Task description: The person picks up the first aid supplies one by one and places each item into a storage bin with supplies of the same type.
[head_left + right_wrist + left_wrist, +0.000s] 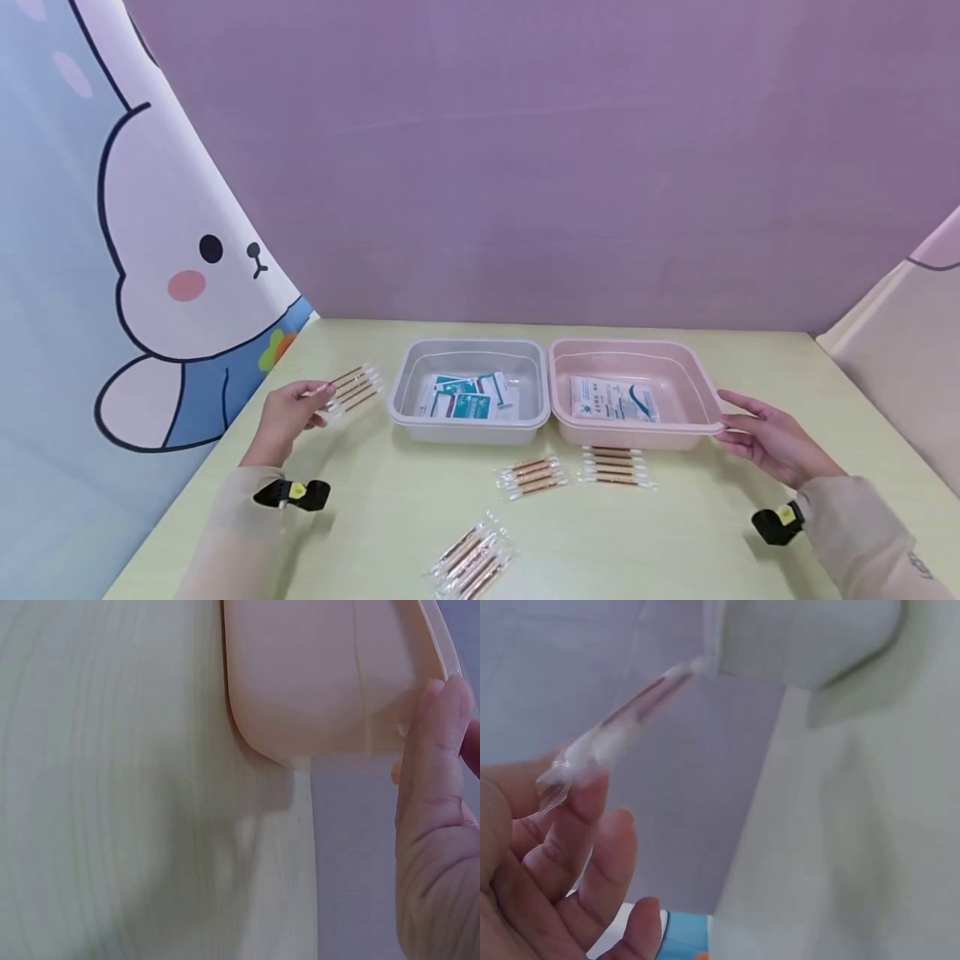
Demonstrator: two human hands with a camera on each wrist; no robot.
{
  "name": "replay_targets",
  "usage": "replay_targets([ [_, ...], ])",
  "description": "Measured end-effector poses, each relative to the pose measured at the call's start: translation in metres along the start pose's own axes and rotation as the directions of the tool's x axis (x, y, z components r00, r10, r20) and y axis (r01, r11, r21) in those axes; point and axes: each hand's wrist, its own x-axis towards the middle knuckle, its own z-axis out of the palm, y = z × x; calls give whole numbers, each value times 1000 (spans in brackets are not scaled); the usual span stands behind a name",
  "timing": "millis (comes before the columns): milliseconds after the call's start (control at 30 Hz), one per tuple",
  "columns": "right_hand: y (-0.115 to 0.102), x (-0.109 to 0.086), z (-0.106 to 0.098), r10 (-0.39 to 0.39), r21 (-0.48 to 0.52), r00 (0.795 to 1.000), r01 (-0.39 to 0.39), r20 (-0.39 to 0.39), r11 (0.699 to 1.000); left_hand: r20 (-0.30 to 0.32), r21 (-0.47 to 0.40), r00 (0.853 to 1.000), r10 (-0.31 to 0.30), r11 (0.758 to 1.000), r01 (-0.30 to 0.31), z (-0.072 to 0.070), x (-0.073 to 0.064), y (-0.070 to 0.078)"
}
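My left hand (292,417) pinches a clear pack of cotton swabs (356,388) by one end, thumb against fingers, above the table at the left. In the left wrist view the pack (641,709) tilts up from the fingertips. At the far right, my right hand (768,437) has its extended fingers at the outer right rim of a pink basin (693,400). Left of it stands a grey basin (468,433) holding several teal-and-white packets (472,400). White packets with blue print (611,398) lie inside the pink basin.
Two cotton swab packs, one on the left (532,477) and one on the right (615,467), lie before the basins. More swabs (472,560) lie nearer the front edge of the pale table (637,550). A purple backdrop (525,167) rises behind.
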Motion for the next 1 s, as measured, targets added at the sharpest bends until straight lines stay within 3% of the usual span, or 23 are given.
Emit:
replay_targets([
  [233,-2,-1,1,3,2,1000,-3,0,1000,-30,-76,999,33,997,-35,8,12,30],
  [433,-1,-1,0,-3,-8,1000,3,-14,1000,3,-147,994,109,983,-108,35,20,57],
  [700,1,-3,1,-19,12,1000,19,2,1000,58,-225,991,117,969,-101,102,26,105],
  [833,3,-1,3,-26,1,1000,26,-3,1000,153,-244,982,110,967,-70,142,23,129],
  [1000,5,0,0,-26,-21,999,26,-21,999,272,-252,957,99,967,-29,188,21,155],
])
